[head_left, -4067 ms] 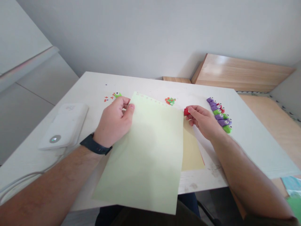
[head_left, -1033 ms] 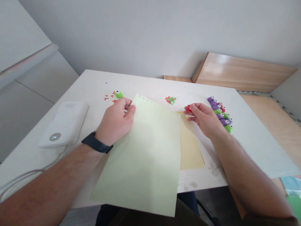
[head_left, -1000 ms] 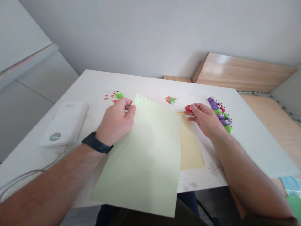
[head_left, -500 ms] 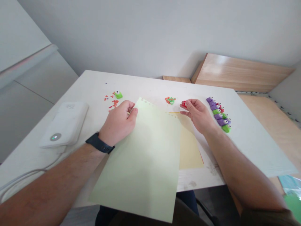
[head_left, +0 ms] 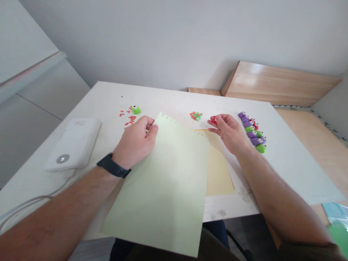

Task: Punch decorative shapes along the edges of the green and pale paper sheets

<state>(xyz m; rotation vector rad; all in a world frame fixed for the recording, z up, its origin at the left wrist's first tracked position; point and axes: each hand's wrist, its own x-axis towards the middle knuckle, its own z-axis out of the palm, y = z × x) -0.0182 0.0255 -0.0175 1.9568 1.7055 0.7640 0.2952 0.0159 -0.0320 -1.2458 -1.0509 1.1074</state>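
Pinching a small red craft punch (head_left: 213, 120) in my right hand (head_left: 230, 133), fingertips and thumb closed around it, I also clamp a pale green sheet (head_left: 163, 188) by its hole-dotted top edge in my left hand (head_left: 134, 142). The sheet slants across the white table (head_left: 299, 174), overlapping a yellow sheet (head_left: 219, 174). Purple and green punches (head_left: 252, 132) line up just beyond my right hand.

A white table (head_left: 299, 170) stands before a grey wall (head_left: 163, 40) and wooden panel (head_left: 274, 81).
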